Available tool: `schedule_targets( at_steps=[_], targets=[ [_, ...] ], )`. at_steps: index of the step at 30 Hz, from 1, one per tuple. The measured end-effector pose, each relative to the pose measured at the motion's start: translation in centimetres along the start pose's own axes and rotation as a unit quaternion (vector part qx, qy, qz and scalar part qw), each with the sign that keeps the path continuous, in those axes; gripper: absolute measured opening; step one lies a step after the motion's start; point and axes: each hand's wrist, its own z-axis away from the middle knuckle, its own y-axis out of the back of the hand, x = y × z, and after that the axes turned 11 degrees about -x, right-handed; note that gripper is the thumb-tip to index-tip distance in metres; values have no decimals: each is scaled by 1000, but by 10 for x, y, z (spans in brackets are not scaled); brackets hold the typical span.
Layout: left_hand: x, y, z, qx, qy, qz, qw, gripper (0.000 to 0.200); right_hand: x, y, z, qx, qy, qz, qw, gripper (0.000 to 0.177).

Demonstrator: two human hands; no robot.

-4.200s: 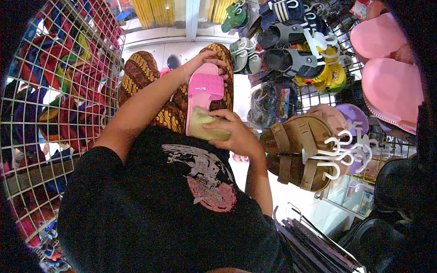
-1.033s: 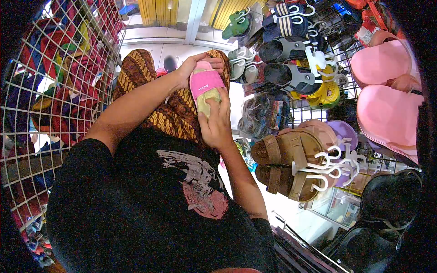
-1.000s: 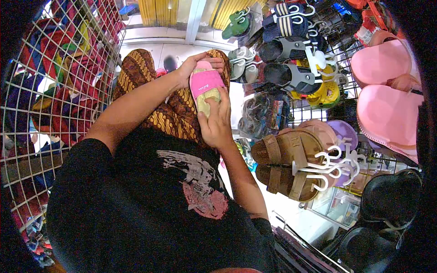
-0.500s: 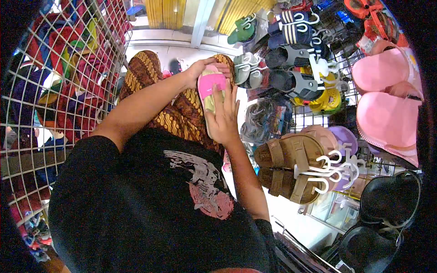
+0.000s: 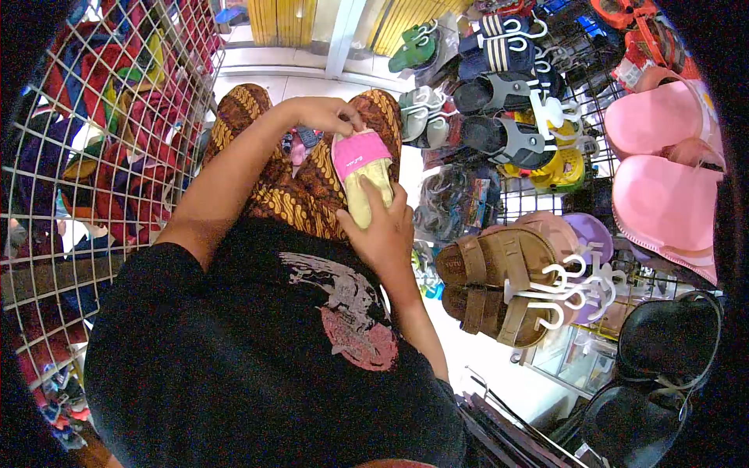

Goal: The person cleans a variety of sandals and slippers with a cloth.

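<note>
On my lap, over brown batik-patterned trousers [image 5: 312,183], lies a slipper [image 5: 362,156] with a pink strap and a pale yellow footbed. White lettering shows on the strap. My left hand [image 5: 324,115] is at the slipper's far end, fingers bent, thumb and fingertips closed at its edge. Around the near end is my right hand [image 5: 382,234], its fingers lying on the footbed and the thumb at the left side. Its palm hides part of the near end.
A white wire grid [image 5: 117,156] with colourful cloth goods rises at my left. At my right hang brown two-strap sandals [image 5: 499,265], pink slippers [image 5: 663,203], grey-black sandals [image 5: 507,140] and black slippers [image 5: 667,343]. Small pink and dark items [image 5: 300,148] show between my legs.
My left hand has drawn back left from over the toe end to its edge. My right hand has slid toward me, off the strap. More of the strap and footbed now shows.
</note>
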Motion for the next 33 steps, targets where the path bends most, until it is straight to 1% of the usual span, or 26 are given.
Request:
schedule_targets(
  at_steps=[2,4,6,9,12,15,18,22,24,27,28,30,31,33],
  targets=[
    [16,-1,9,-6,-6,24,1000,39,6,-5,-1,46,38,-4,998,64],
    [10,-3,11,5,-30,28,999,39,11,-7,-2,79,65,-8,995,63],
    [-2,-3,7,27,-73,7,997,39,15,-11,-3,63,68,-38,995,60],
    [-2,-2,3,23,-43,43,998,38,20,-10,-7,48,78,-62,994,57],
    [6,-5,5,52,-47,36,997,37,28,-2,-10,21,98,-85,991,57],
    [3,-7,1,61,-49,10,997,36,36,2,-13,-1,108,-94,990,57],
    [-8,-9,-4,91,-22,-18,995,35,38,2,-15,-18,109,-94,989,58],
    [-14,-15,-17,97,23,-45,994,33,36,4,-19,-33,105,-69,992,58],
    [-13,-18,-18,107,45,-42,992,31,34,7,-20,-45,80,-85,992,57],
    [-11,-4,-8,29,0,-18,999,36,31,16,-18,-72,61,-97,991,57],
    [2,-3,1,21,-3,-13,1000,37,31,19,-17,-83,59,-99,990,57],
    [24,-4,17,3,-9,-2,1000,39,40,22,-16,-98,97,-121,983,58],
    [21,-4,16,-5,-22,-9,1000,41,45,23,-16,-106,117,-133,979,58],
    [17,-4,14,-25,-46,-23,998,45,55,22,-16,-97,120,-129,979,58]
  ],
)
